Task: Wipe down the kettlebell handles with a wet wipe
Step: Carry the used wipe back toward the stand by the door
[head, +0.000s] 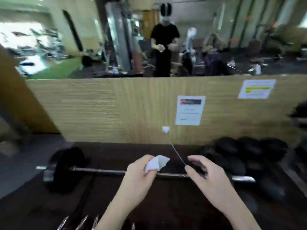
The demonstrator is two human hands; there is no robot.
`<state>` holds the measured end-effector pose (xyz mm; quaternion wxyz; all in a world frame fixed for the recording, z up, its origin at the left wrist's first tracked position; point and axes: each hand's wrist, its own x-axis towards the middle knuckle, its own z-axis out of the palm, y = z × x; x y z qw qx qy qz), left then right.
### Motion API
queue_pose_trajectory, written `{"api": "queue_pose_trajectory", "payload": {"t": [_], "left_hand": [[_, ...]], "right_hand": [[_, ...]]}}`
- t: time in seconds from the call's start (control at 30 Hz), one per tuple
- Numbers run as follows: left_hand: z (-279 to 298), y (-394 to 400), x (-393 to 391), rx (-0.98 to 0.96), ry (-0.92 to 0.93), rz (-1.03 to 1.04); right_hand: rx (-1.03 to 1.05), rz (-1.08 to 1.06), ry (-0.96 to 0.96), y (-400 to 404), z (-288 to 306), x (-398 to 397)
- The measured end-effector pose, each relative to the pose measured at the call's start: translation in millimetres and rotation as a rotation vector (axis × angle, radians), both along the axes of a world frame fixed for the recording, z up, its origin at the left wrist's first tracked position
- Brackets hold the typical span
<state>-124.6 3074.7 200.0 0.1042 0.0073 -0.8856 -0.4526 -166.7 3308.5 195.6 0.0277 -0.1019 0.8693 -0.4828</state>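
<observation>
Prep step: left hand pinches the folded wet wipe above the barbell; right hand beside it, fingers loosely spread, empty. Dark kettlebells, blurred, sit on the floor right, by the wall; handles unclear. Next, probably: carry wipe right and down, wrap a handle.

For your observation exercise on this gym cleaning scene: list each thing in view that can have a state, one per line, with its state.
Wet wipe: crumpled, held up off the floor.
Left hand: pinches the wet wipe.
Right hand: fingers loosely curled, holding nothing.
Barbell: lying on the dark floor, untouched.
Kettlebells: grouped by the wood panel, untouched; blurred.
Paper notice: stuck flat on the wood panel.
</observation>
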Motion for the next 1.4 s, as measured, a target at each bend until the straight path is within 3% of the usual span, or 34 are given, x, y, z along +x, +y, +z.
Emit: {"api": "queue_pose_trajectory", "payload": {"t": [0.33,0.73,1.03,1.4], "left_hand": [[17.4,-225.6,227.7,0.018,0.034,0.700],[12.0,-473.4,361.2,-0.121,-0.062,0.871],[-6.8,-652.2,338.0,-0.072,-0.114,0.905],[4.8,-913.9,223.8,-0.080,-0.099,0.892]], "right_hand": [[0.078,0.670,0.066,-285.0,26.6,88.0],[0.205,0.973,0.048,-579.1,11.3,184.4],[0.236,1.034,0.013,-776.6,-5.5,167.6],[0.287,0.989,0.057,-1035.4,5.8,51.4]]}}
